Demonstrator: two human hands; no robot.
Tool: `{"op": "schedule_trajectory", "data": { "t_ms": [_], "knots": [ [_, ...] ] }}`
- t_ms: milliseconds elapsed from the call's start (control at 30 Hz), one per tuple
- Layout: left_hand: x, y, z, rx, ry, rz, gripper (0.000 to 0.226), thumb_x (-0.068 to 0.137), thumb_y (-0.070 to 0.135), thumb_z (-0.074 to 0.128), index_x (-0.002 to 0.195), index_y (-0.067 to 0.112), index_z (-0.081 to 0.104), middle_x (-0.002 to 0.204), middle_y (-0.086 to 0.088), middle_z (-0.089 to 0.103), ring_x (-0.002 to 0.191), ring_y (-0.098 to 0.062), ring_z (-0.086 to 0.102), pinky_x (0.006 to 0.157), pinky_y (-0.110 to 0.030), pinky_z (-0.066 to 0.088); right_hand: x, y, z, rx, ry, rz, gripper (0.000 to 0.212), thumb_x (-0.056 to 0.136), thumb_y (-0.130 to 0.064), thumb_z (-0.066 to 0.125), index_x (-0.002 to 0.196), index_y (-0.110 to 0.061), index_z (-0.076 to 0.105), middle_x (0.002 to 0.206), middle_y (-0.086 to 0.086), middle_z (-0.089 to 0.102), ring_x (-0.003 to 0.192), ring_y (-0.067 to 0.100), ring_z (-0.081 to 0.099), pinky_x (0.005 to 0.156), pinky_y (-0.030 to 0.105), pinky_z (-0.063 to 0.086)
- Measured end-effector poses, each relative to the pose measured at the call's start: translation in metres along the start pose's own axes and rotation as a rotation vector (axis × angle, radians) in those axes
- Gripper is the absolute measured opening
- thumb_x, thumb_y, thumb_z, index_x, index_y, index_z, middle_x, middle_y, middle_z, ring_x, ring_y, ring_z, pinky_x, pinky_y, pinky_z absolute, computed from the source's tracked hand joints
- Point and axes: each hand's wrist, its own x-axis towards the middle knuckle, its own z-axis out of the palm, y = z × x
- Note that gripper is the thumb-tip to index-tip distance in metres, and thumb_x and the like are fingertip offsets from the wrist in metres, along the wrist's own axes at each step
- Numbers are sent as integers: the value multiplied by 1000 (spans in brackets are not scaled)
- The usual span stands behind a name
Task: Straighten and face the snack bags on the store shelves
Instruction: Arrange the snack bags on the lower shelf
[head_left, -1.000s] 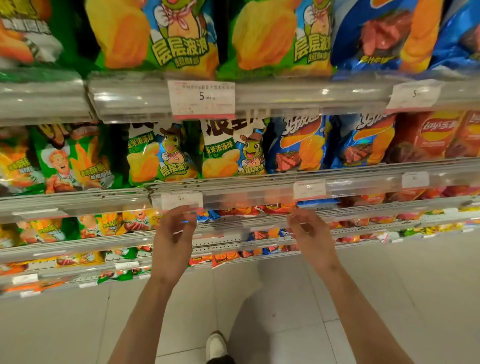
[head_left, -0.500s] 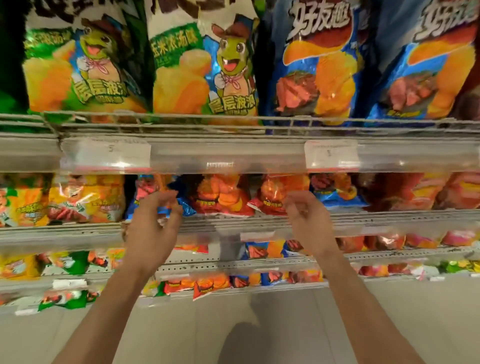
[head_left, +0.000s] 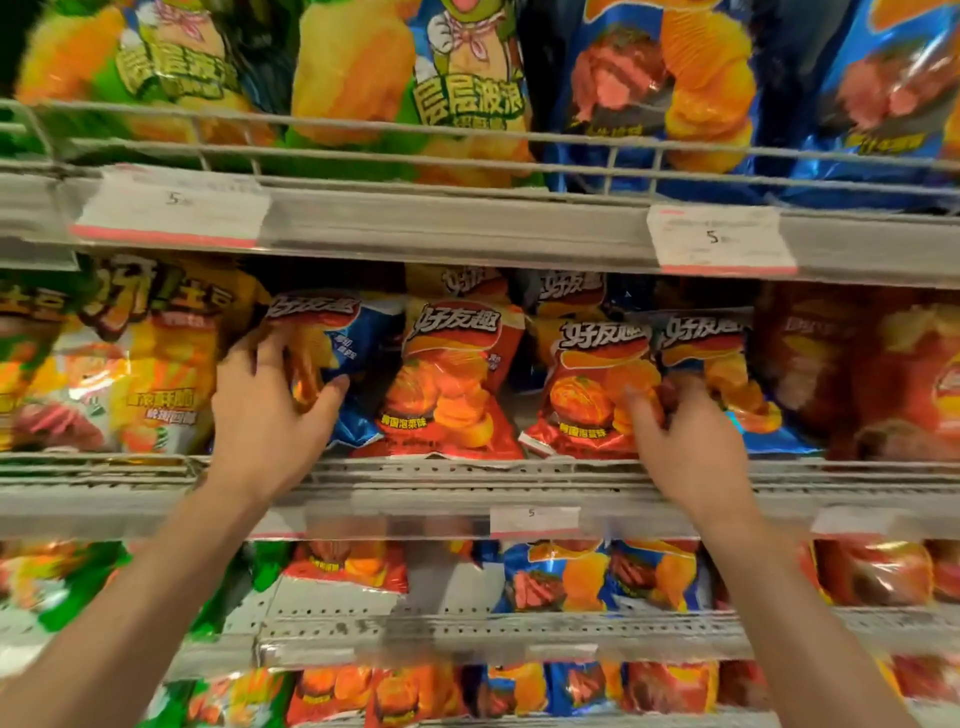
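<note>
The middle shelf (head_left: 467, 470) is packed across its front: a blue bag (head_left: 358, 364), two red bags (head_left: 452, 384) (head_left: 587, 389) and another blue bag (head_left: 727, 374) stand touching or overlapping. A narrow gap shows between the two red bags. Above, the upper shelf's rail (head_left: 467, 223) and its price tags (head_left: 171, 208) (head_left: 719, 239) hang low over the bag tops, leaving little headroom.

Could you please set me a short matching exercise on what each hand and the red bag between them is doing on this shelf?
Things:
1. left hand
2. right hand
3. red bag between the hands
4. price tag marked 5

States:
A. fixed to the rail of the shelf above
B. grips a blue bag
C. touched by neither hand
D. holds two bags where they meet

Pairs: 1-B, 2-D, 3-C, 4-A
</note>
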Motion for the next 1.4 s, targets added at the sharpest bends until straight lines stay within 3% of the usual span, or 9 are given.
{"op": "schedule_trajectory", "data": {
  "t_ms": [167,400,800,933,1067,1167,1233,1333,1400],
  "knots": [
    [-6,-2,9,-53,45,4,69,92,36,72,148,7,46,156,-23,34,144,-39,29,120,-46,26,3,3,13,-165,1,54,71,94,-75,38,127,-14,51,103,18,72,97,42,69,68,41,38],
    [-5,-6,9,-110,37,-22,71,91,46,70,151,22,41,160,-17,27,144,-38,37,115,-46,35,6,6,19,-186,36,52,69,92,-78,35,116,-17,56,91,11,69,94,39,69,67,40,37],
    [-8,3,3,-192,-1,-47,71,90,40,73,151,17,46,157,-19,35,148,-32,30,119,-43,29,11,1,3,283,52,63,58,98,-55,58,135,-10,51,97,0,61,106,36,67,83,44,51],
    [-13,-1,-3,-322,56,18,61,89,27,78,143,16,53,155,-13,39,147,-26,30,119,-37,25,8,-15,1,417,81,42,55,97,-54,59,134,-14,53,94,-13,59,92,14,65,76,32,46],
    [-30,5,-8,-368,253,181,27,92,15,74,118,14,65,122,-8,61,119,-26,54,100,-36,43,-5,-40,-1,536,74,6,42,95,-57,60,124,-28,51,89,-26,56,79,-7,57,65,18,44],
    [-43,34,-12,-606,40,121,7,97,26,68,104,26,69,101,7,71,93,-7,67,79,-14,51,-20,-59,0,604,36,-26,42,95,-57,61,125,-29,51,94,-23,60,86,-4,62,71,23,51],
    [-47,52,-12,-743,-175,46,11,99,40,62,107,36,69,105,13,73,93,-2,70,75,-16,55,-31,-72,3,633,3,-58,40,95,-57,61,124,-31,52,98,-22,63,88,-4,64,73,24,53],
    [-50,63,-12,-884,-340,-93,42,90,64,56,122,39,65,116,16,72,98,1,71,86,-27,57,-47,-93,11,687,-107,-87,34,94,-58,62,119,-37,51,101,-20,65,89,-4,67,73,22,56],
    [-49,60,-15,-944,-370,-119,68,75,79,59,127,36,66,115,18,74,98,5,70,83,-20,57,-56,-104,18,713,-174,-103,32,93,-59,61,117,-42,49,102,-21,65,89,-8,67,71,19,58]
  ]
}}
